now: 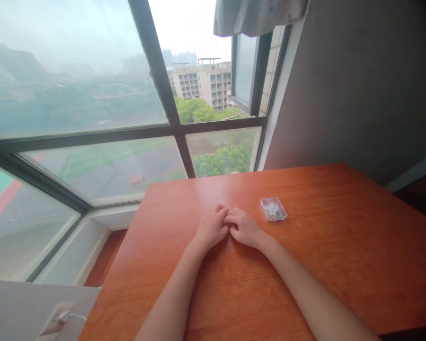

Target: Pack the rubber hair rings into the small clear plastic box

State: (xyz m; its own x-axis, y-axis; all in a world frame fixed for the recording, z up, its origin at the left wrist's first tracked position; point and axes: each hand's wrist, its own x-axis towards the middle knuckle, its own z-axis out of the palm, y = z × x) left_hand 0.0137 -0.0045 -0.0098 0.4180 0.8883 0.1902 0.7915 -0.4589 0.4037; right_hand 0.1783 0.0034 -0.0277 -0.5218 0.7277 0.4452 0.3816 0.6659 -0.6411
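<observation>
My left hand (212,227) and my right hand (244,226) rest together on the reddish-brown wooden table (326,265). Their curled fingertips touch each other in front of me. Both hands are closed, and the undersides of the fingers are hidden, so I cannot tell if anything small is between them. To the right of my right hand, apart from it, lies a small clear plastic box (273,209). It looks closed and holds small whitish and silvery pieces too small to name.
Behind the table's far edge and along the left stand framed windows (128,137), one pane swung outward. A grey wall (344,90) rises at the right. At the lower left, a white plug (64,316) sits in a wall socket.
</observation>
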